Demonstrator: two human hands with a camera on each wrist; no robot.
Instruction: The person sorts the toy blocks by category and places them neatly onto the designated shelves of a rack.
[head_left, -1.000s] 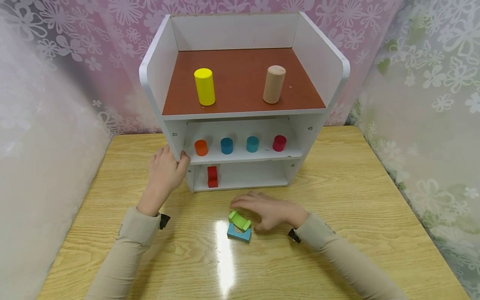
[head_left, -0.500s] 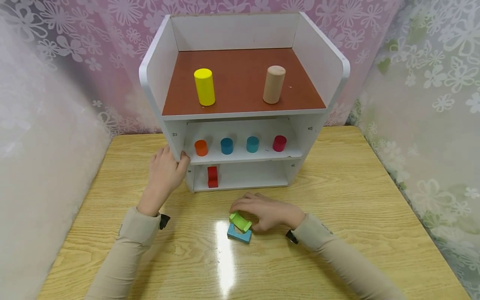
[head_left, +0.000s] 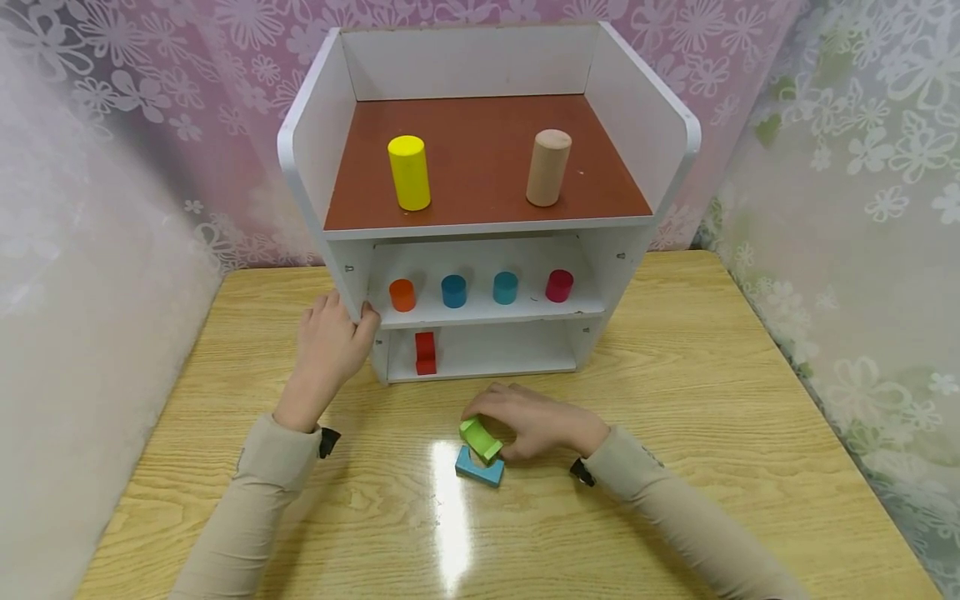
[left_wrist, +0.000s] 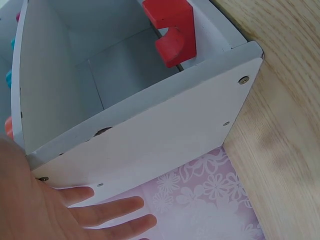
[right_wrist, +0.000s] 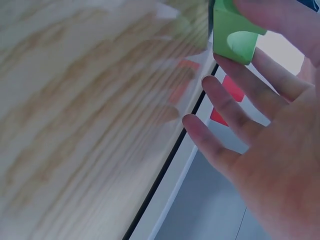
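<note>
My right hand (head_left: 536, 421) pinches a small green arched block (head_left: 481, 441) between thumb and fingers, low over the table; in the right wrist view the green block (right_wrist: 234, 42) shows between the thumb and fingertips. Just in front of it lies a blue block (head_left: 480, 468) with a curved notch, partly overlapped by the green one. My left hand (head_left: 330, 342) holds the left side of a white toy shelf (head_left: 480, 319), its thumb on the front edge. Its fingers (left_wrist: 107, 211) stretch along the outer side panel in the left wrist view.
A yellow cylinder (head_left: 410, 173) and a plain wooden cylinder (head_left: 548, 169) stand on the brown top. Below, the middle shelf bears orange (head_left: 402, 296), blue (head_left: 453, 292), teal (head_left: 505, 288) and crimson (head_left: 558, 287) short cylinders. A red notched block (head_left: 425, 353) stands on the bottom shelf.
My right hand has closed in on the green block and shifted it slightly away from the blue block. The left hand has stayed on the shelf's side.
</note>
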